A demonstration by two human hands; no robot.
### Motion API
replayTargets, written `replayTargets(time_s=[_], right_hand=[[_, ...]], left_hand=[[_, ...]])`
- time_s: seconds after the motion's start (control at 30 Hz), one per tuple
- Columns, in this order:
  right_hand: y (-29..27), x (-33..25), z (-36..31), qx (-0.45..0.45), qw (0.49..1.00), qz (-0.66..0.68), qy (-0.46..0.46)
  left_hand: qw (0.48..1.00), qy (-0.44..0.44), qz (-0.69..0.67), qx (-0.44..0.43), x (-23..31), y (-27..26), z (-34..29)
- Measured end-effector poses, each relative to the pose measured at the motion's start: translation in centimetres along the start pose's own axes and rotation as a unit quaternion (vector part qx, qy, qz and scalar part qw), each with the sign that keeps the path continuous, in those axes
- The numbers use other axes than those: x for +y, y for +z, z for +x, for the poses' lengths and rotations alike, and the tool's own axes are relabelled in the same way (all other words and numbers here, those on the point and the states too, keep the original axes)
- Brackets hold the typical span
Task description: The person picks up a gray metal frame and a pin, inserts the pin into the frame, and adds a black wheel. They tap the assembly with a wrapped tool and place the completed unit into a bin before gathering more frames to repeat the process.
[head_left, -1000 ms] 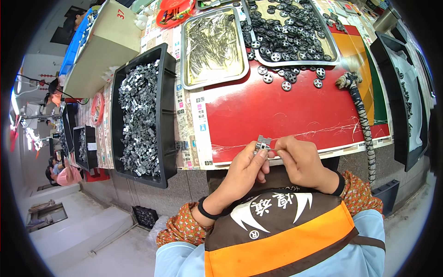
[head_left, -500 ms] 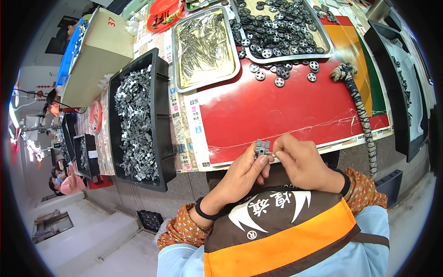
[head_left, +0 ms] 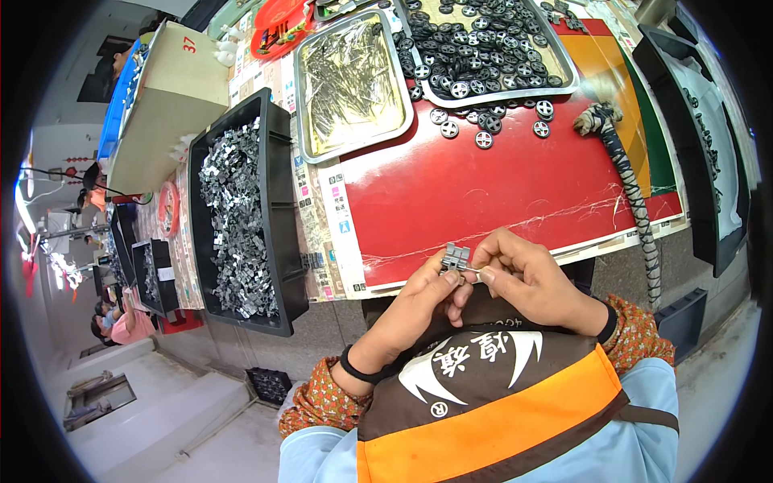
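Observation:
Close to the table's front edge, my left hand [head_left: 420, 299] pinches a small grey block-like toy part [head_left: 456, 255] between thumb and fingers. At the part's right side, my right hand [head_left: 525, 275] grips a thin metal pin [head_left: 473, 270] between thumb and forefinger, its inner end at the part. How deep the pin sits in the part cannot be made out. Several similar grey parts [head_left: 233, 217] fill the black bin [head_left: 280, 209] to my left. Thin metal pins [head_left: 354, 84] lie in a metal tray [head_left: 303, 129] ahead.
Black wheels with silver spokes [head_left: 487, 60] heap in a second metal tray [head_left: 507, 100], some spilled onto the red sheet [head_left: 451, 189]. A tape-wrapped stick [head_left: 632, 193] overhangs the table's front edge. Another black bin [head_left: 708, 233] stands far right, and a cream box [head_left: 165, 105] at back left.
My right fingers have shifted slightly around the pin, showing more of it. The grey part has tilted a little in my left hand. The whole view has shifted slightly.

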State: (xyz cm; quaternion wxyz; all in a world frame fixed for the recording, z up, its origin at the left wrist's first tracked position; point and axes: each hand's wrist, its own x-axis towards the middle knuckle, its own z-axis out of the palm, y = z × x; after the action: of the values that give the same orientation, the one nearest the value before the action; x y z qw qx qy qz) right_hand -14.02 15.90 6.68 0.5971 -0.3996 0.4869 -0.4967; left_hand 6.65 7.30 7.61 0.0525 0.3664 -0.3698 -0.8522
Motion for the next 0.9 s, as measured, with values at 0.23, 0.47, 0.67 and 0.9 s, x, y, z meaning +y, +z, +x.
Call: replayTargets(time_s=[0.23, 0.47, 0.67, 0.9], right_hand=[[-0.2, -1.9, -0.9, 0.041, 0.969, -0.235, -0.061], [0.3, -1.2, -0.7, 0.07, 0.879, -0.404, -0.245], [0.0, 0.8, -0.8, 0.068, 0.961, -0.238, -0.125], [-1.0, -0.1, -0.4, 0.008, 0.975, 0.115, 0.19]], left_hand=[[0.998, -0.032, -0.057, -0.022, 0.3, -0.4, 0.3], [0.999, -0.002, 0.023, -0.024, -0.6, -0.4, 0.5], [0.988, 0.04, 0.146, 0.004, -0.8, 0.1, 0.4], [0.983, 0.061, 0.168, 0.043, -0.6, 0.8, 0.3]])
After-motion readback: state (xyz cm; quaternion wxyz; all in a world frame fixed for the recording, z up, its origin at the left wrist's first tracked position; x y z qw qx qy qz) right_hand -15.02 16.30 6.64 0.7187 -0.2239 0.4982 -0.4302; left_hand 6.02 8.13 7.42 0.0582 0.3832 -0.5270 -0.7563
